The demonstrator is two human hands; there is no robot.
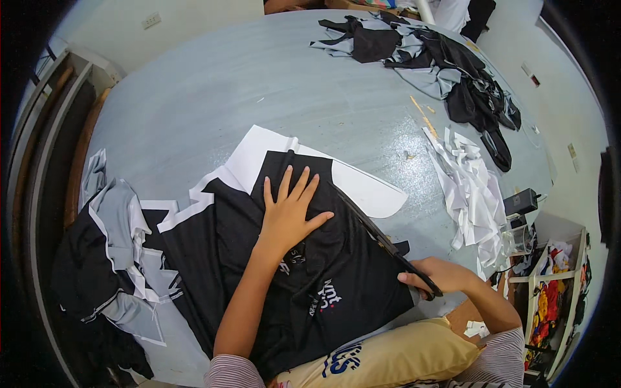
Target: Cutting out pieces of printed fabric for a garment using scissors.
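My left hand (289,210) lies flat, fingers spread, on a black garment (323,271) spread over the grey table (259,84). A white paper pattern piece (369,187) sits under the garment's far edge. My right hand (435,275) grips the handles of long black scissors (378,236), whose blades run along the garment's right edge toward the pattern. The garment has white trim at its left and small white print near the middle.
A heap of black, grey and white fabric pieces (123,252) lies at the left. White offcuts (472,187) lie at the right. More dark and grey fabric (440,58) is piled at the far end. A shelf with coloured items (550,291) stands at the right.
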